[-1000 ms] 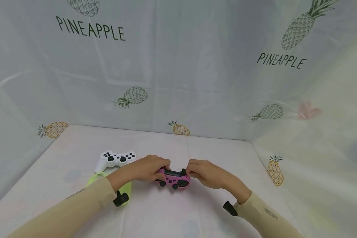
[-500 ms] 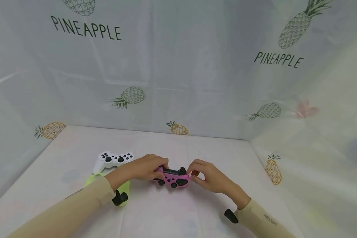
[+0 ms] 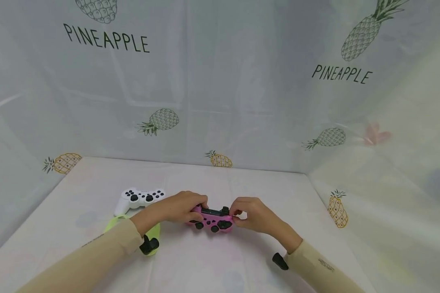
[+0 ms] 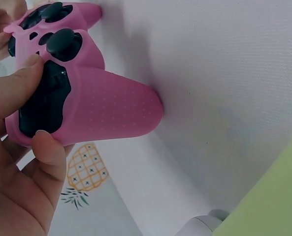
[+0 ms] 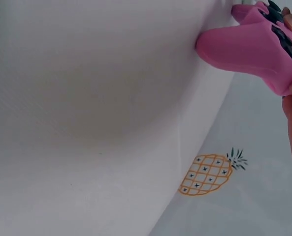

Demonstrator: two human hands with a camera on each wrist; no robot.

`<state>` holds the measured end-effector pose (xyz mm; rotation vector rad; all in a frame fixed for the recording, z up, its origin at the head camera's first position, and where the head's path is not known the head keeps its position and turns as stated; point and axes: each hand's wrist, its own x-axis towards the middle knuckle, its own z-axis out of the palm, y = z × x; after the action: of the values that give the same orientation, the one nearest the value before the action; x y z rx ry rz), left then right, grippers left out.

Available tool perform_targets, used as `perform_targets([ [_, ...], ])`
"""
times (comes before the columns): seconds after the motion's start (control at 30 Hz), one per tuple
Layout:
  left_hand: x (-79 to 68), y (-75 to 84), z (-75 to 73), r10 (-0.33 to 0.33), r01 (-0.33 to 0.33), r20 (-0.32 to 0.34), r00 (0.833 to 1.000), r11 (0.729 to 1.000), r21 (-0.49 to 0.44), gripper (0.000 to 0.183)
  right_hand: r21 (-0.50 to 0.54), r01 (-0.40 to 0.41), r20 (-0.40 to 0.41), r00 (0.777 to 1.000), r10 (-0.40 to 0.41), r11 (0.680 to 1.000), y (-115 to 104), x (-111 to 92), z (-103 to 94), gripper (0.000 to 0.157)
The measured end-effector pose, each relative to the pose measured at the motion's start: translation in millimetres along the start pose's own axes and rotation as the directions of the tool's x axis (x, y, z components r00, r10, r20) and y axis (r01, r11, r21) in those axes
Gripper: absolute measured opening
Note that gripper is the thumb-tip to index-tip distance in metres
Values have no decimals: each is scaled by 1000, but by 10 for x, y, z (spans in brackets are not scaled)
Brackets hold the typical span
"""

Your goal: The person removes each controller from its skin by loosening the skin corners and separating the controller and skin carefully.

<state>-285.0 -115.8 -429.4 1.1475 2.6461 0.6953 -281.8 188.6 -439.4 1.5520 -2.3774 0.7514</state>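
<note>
A black game controller (image 3: 212,212) in a pink silicone cover (image 3: 210,221) stands on the white table, its grips pointing down toward the person. My left hand (image 3: 186,206) holds its left end; in the left wrist view the thumb lies on the black button area (image 4: 45,105), the other fingers around the edge. At the right end, my right hand (image 3: 256,215) pinches the cover's edge between thumb and fingers. The right wrist view has the cover's dotted-free pink grip (image 5: 239,49) touching the table, with most of the hand cut off.
A white game controller (image 3: 142,198) lies at the left, beyond my left forearm. Partly under that forearm is a lime-green item (image 3: 153,234), its shape mostly hidden. A pineapple-printed sheet (image 3: 234,81) walls the back and sides of the table (image 3: 190,260).
My right hand drew slightly away from the controller's right end with fingers spread, then came back to pinch the cover's edge. The left hand keeps its hold.
</note>
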Motion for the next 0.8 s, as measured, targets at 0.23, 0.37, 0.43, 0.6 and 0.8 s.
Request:
perform_targets([
  [0.23, -10, -20, -5, 3, -3, 0, 1000, 1000, -4, 15, -4, -49, 29, 998, 49, 999, -8, 27, 30, 24],
  [0.37, -15, -29, -8, 4, -4, 3, 1000, 1000, -23, 15, -24, -76, 34, 996, 77, 997, -24, 23, 40, 26],
  [0.43, -14, -40, -6, 2, -2, 1, 1000, 1000, -21, 15, -28, -86, 39, 995, 87, 996, -31, 21, 38, 26],
  [0.6, -1, -66, 1, -4, 5, 6, 1000, 1000, -22, 16, -3, -109, 59, 992, 109, 994, -39, -28, 33, 21],
  [0.8, 27, -101, 1, -18, 18, 14, 1000, 999, -36, 15, -8, -118, 73, 990, 118, 993, -25, -119, 74, 23],
])
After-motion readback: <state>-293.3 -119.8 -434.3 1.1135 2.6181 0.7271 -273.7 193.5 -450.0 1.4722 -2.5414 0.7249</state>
